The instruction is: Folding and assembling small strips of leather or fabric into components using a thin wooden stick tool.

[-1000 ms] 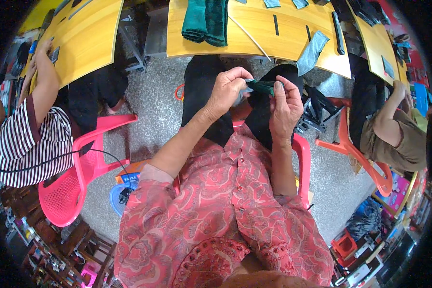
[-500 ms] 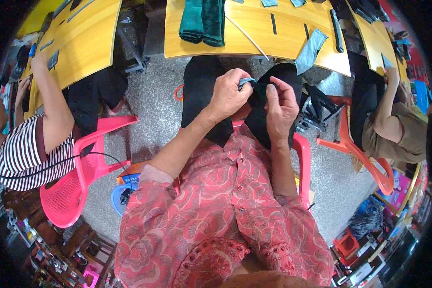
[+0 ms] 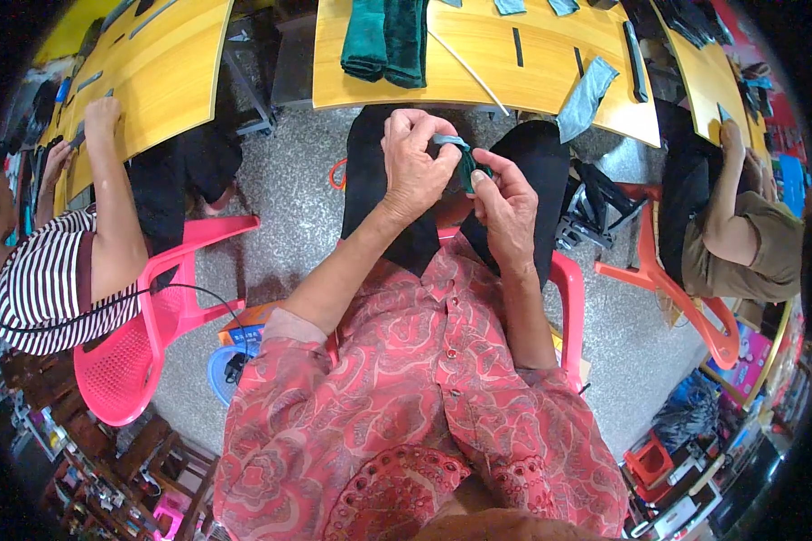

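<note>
Over my lap, my left hand (image 3: 415, 162) pinches a small velvet fabric piece (image 3: 466, 164), dark green on one face and pale grey-blue on the other. The fingertips of my right hand (image 3: 507, 200) are closed on the lower right end of the same piece. The fabric is bunched and folded between the two hands, and part of it is hidden by my fingers. Beyond my knees, folded dark green velvet (image 3: 384, 45) lies on the wooden table (image 3: 469, 68). A pale blue-grey fabric piece (image 3: 587, 99) hangs over the table's front edge on the right.
A thin light stick (image 3: 467, 70) and dark strips (image 3: 518, 47) lie on the table. Co-workers sit at tables on both sides, one in a striped shirt (image 3: 54, 284). A pink chair (image 3: 122, 370) stands left, an orange chair (image 3: 686, 302) right, and a blue basin (image 3: 221, 374) on the floor.
My right hand has shifted left and slightly down, closer to my left hand. More of the fabric's dark green side shows between them. The left co-worker's hand has moved along the table.
</note>
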Demonstrator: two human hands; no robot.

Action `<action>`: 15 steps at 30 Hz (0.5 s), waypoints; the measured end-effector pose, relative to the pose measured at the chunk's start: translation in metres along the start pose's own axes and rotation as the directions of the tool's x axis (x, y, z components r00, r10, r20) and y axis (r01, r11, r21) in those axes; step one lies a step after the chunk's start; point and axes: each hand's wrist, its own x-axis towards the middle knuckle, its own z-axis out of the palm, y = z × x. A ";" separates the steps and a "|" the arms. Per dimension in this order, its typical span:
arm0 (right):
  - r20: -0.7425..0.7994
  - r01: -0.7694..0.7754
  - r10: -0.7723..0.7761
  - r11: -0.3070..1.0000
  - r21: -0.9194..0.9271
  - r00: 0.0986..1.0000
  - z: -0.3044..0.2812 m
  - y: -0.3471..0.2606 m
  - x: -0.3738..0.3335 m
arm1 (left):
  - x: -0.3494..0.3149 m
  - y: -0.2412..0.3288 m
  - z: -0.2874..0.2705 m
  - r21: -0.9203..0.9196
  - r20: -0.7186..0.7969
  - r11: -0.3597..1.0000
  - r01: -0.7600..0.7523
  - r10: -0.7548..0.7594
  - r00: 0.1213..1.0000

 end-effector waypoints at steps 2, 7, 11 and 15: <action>-0.043 0.033 -0.034 0.999 -0.031 0.998 -0.002 0.000 0.000 | 0.002 -0.003 -0.003 -0.137 0.098 0.989 0.064 -0.051 0.994; -0.220 0.158 -0.178 0.982 -0.105 0.959 -0.012 -0.012 0.005 | -0.002 -0.002 -0.004 -0.253 0.433 0.957 0.145 -0.022 0.901; -0.271 0.183 -0.193 0.981 -0.061 0.943 -0.019 -0.012 0.009 | -0.009 -0.001 0.001 -0.411 0.666 0.809 0.420 -0.049 0.745; -0.217 0.184 -0.162 0.979 0.087 0.963 -0.026 -0.012 0.012 | -0.007 0.013 -0.010 -0.444 0.875 0.461 0.768 0.038 0.483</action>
